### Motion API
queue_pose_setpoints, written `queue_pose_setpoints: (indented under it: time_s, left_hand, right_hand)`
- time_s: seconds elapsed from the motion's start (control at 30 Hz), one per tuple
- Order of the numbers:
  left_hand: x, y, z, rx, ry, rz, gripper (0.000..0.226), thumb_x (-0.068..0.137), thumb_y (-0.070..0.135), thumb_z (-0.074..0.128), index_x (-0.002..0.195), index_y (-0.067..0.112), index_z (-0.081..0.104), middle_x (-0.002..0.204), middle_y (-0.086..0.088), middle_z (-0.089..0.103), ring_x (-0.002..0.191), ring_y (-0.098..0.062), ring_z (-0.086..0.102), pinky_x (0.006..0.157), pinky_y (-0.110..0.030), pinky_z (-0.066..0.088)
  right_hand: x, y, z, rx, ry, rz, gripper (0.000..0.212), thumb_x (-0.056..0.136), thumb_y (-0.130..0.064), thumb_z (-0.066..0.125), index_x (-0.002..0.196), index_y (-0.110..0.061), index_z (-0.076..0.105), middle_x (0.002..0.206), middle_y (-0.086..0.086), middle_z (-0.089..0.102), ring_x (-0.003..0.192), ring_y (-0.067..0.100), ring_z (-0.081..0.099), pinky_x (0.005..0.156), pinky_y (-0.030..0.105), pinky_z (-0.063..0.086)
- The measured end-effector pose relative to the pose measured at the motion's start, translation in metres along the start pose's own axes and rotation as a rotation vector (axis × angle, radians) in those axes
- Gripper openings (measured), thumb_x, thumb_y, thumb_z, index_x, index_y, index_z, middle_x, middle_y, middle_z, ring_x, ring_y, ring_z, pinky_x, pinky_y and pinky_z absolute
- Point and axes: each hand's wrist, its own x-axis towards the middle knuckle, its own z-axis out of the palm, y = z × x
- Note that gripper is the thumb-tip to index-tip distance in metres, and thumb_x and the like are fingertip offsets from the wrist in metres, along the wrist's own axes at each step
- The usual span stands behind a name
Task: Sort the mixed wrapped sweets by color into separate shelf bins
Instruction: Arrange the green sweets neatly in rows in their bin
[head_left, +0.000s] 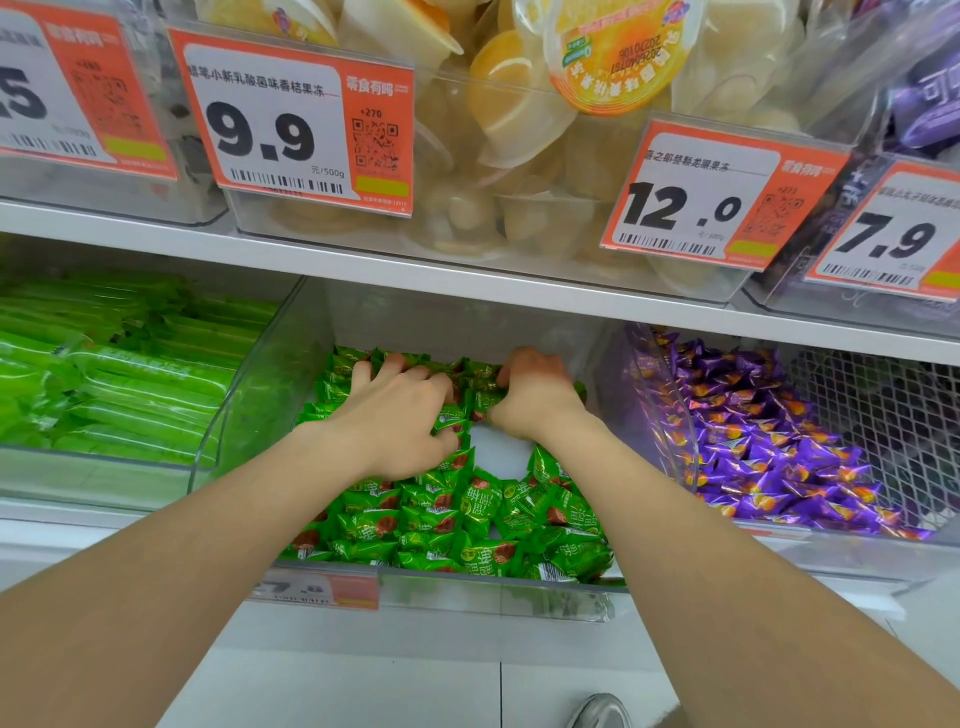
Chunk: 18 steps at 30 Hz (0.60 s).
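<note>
The left hand (395, 415) splays wide on green foil-wrapped sweets (467, 525); the right hand (530, 397) grips some, fingertips buried. Right of them, purple foil-wrapped sweets (779, 467).

Pretty bright, even shop lighting, soft shadow under the shelf (363, 260). Glare on the clear bins (244, 415), edges bend fisheye-style, corners slightly soft.
</note>
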Motion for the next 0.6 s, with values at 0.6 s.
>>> queue_pose_setpoints:
  time_s: [0.6]
  left_hand:
    - [-0.018, 0.015, -0.014, -0.105, 0.198, 0.109, 0.015, 0.093, 0.035, 0.057, 0.103, 0.027, 0.064, 0.100, 0.006, 0.064, 0.096, -0.021, 0.062, 0.087, -0.043, 0.053]
  right_hand:
    - [-0.043, 0.004, -0.054, -0.359, -0.132, -0.144, 0.039, 0.077, -0.040, 0.085, 0.082, -0.015, 0.056, 0.089, 0.002, 0.061, 0.083, 0.026, 0.061, 0.072, 0.032, 0.054]
